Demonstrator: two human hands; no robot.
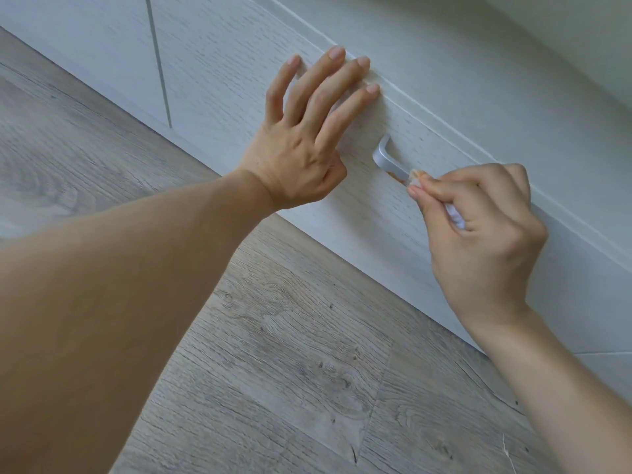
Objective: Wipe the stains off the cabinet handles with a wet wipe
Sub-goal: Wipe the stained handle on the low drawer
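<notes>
A silver bar handle (384, 155) sticks out of a white wood-grain drawer front (239, 80). An orange-brown stain shows on the handle just beside my right fingertips. My right hand (478, 234) is closed on a white wet wipe (453, 215), pinching the wipe around the handle's right part, which is hidden under the fingers. My left hand (307, 142) lies flat on the drawer front to the left of the handle, fingers spread and holding nothing.
The white cabinet (444, 70) runs diagonally from upper left to lower right, with a vertical door seam (159, 63) at the left. Grey wood-look flooring (273, 371) fills the lower part of the view.
</notes>
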